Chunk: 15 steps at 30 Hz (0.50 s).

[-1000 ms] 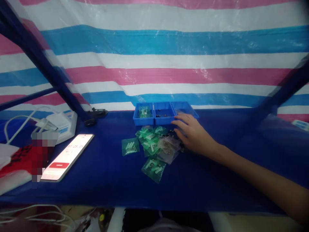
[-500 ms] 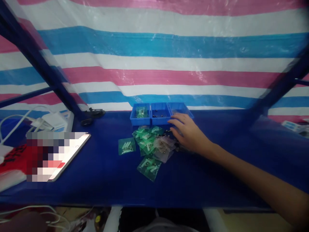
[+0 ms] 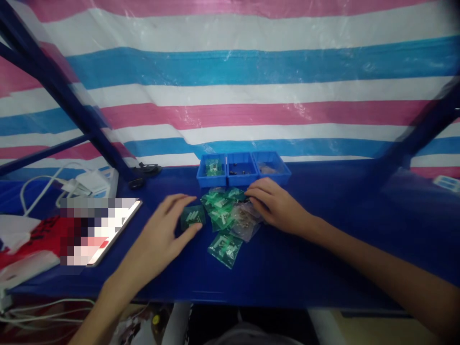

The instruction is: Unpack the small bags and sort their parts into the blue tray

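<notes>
My left hand (image 3: 166, 229) is open, thumb and fingers spread around a small green zip bag (image 3: 193, 218) with white wall plugs and screws in it. To its right lies a pile of green bags (image 3: 220, 211), with clear bags of small brown parts (image 3: 245, 221) partly on top. Another green bag (image 3: 225, 248) lies in front of the pile. My right hand (image 3: 275, 205) rests at the pile's right rim, its fingers bent but apart over small dark parts. Nothing shows in its grasp; its thumb is mostly hidden.
Behind the pile stands a blue three-compartment tray (image 3: 244, 180) holding green bags, loose small dark parts and clear bags. A lit tablet-like screen (image 3: 118, 232), white cables (image 3: 34, 194) and a red bag (image 3: 34, 239) lie left. Blue frame bars (image 3: 72, 112) slant up beside the striped sheet (image 3: 251, 115).
My left hand has come in from the left around the single green bag. My right hand has drawn back slightly from the tray onto the pile's right side. The view has shifted slightly.
</notes>
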### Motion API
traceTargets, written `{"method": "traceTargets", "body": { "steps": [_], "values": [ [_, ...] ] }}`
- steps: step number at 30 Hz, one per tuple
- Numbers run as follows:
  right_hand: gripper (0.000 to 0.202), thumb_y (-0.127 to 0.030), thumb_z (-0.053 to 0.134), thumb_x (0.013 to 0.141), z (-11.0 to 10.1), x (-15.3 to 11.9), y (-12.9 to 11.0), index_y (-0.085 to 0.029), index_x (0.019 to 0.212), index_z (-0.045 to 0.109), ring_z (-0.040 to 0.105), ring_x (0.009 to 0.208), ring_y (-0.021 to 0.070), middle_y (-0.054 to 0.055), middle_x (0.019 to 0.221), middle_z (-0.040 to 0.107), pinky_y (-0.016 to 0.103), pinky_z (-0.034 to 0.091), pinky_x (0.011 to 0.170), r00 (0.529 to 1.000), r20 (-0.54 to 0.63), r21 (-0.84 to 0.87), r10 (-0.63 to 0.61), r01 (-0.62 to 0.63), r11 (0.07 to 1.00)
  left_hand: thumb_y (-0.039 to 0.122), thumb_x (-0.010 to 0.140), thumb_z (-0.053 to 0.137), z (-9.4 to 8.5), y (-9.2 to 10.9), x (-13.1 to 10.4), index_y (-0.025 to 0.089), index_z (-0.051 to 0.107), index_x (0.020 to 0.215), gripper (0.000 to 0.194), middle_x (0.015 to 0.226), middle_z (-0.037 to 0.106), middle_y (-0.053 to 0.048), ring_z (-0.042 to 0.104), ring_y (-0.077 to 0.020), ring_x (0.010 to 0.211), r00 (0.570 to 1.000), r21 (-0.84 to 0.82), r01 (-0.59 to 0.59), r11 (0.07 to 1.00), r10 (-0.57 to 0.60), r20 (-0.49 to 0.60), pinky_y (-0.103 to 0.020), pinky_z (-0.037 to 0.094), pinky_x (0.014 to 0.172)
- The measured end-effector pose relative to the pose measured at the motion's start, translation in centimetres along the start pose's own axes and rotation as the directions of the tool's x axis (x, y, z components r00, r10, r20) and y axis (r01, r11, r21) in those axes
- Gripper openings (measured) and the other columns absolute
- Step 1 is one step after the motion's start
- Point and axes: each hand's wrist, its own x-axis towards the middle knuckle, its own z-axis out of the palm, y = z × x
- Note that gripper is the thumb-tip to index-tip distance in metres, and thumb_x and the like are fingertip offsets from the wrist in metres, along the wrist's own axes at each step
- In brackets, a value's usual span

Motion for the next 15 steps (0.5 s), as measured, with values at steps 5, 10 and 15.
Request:
{"method": "traceTargets", "body": {
  "steps": [5,10,15],
  "values": [
    [0.023,-0.018,0.046,0.098,0.5,0.2,-0.3,-0.016,0.114,0.062,0.059,0.102,0.0258,0.013,0.104,0.066,0.045,0.051,0.088,0.995,0.095,0.025,-0.039,0.036,0.999,0.06,0.093,0.047,1.5,-1.9,1.3,0.029,0.042,0.145,0.061,0.148,0.043,-0.008,0.045,-0.0334,0.132,0.978,0.076,0.007,0.997,-0.023,0.209,-0.051,0.041,0.106],
    [0.024,-0.017,0.046,0.097,0.6,0.2,0.5,-0.017,0.116,0.061,0.06,0.102,0.0266,0.013,0.105,0.067,0.046,0.052,0.088,0.998,0.056,0.042,-0.041,0.039,0.998,0.061,0.094,0.046,1.9,-2.6,1.2,0.028,0.045,0.141,0.058,0.132,0.055,-0.008,0.051,-0.0295,0.122,0.991,0.041,0.019,0.999,-0.024,0.13,-0.045,0.042,0.103],
    [0.027,-0.015,0.048,0.096,0.4,0.1,1.0,-0.02,0.12,0.06,0.062,0.1,0.0264,0.012,0.105,0.068,0.047,0.053,0.086,0.999,0.023,0.057,-0.049,0.048,0.997,0.052,0.094,0.05,1.2,-2.8,1.1,0.03,0.046,0.14,0.051,0.112,0.059,-0.005,0.062,-0.0229,0.089,0.994,-0.079,0.045,0.996,-0.037,0.098,-0.037,0.051,0.083]
  ]
}}
